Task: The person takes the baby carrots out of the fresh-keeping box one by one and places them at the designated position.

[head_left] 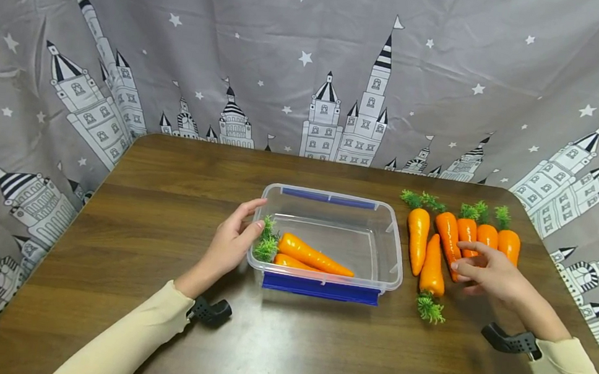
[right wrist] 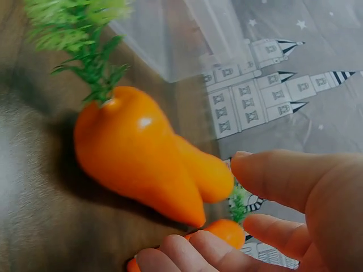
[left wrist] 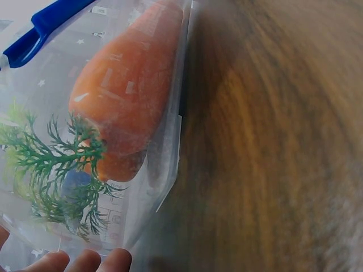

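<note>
My left hand (head_left: 234,238) rests against the left side of a clear plastic container (head_left: 323,285), its fingertips right at the rim. Two orange toy carrots (head_left: 313,256) with green tops (head_left: 266,248) lie along the front of the container; through its wall in the left wrist view one carrot (left wrist: 127,79) shows large. My right hand (head_left: 496,273) is over the carrots on the right, thumb and fingers spread apart with nothing between them. Below its fingertips lies a red-orange carrot (head_left: 447,230). Beside that, an orange carrot (head_left: 433,272) points away from me, leafy end nearest.
A lighter orange carrot (head_left: 417,239) lies right of the container, and several more (head_left: 508,245) line up toward the table's right edge. Blue clip flaps (head_left: 320,289) hang on the container's sides. Behind the wooden table (head_left: 175,196) hangs a grey castle-print curtain (head_left: 272,40).
</note>
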A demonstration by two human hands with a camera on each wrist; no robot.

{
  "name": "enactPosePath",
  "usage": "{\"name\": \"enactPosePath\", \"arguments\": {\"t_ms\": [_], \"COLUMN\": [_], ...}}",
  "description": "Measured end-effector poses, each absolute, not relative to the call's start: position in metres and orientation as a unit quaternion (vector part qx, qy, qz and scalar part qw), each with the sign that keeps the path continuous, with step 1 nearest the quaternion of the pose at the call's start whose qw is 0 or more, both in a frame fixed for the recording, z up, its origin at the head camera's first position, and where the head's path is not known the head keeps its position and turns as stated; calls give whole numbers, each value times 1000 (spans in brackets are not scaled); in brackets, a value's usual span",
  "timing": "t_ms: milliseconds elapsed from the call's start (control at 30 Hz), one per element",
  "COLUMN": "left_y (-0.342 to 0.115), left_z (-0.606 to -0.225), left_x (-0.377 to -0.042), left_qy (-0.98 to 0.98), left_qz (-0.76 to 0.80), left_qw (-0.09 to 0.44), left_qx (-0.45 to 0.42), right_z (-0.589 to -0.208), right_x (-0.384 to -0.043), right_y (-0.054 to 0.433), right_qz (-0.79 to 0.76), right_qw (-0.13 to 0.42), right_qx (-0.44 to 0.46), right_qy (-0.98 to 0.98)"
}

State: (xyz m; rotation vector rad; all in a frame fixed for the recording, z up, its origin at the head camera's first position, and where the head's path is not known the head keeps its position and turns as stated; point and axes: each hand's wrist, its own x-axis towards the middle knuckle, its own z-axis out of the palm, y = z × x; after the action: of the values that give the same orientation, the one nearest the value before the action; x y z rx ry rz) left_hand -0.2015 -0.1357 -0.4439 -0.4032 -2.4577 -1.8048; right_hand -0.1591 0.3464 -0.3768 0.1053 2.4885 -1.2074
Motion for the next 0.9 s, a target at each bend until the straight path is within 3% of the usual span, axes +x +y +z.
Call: {"name": "enactPosePath", "arguments": {"t_ms": [267, 533, 900], "left_y": [-137, -137, -136], "left_z": [-443, -446, -442], "left_x": [-202, -202, -201], "left_qy": [-797, -795, -795], "left_qz": [-590, -593, -592], "left_qw": [28, 26, 29], "left_qx": [-128, -127, -129], "right_z": [-359, -332, -325], "right_x": [-173, -197, -220], "right_y": [327, 276, 213], "right_qz": [-419, -396, -352], "right_qw": [165, 152, 141], "right_qx": [9, -49, -123], "right_qy": [893, 904, 917]}}
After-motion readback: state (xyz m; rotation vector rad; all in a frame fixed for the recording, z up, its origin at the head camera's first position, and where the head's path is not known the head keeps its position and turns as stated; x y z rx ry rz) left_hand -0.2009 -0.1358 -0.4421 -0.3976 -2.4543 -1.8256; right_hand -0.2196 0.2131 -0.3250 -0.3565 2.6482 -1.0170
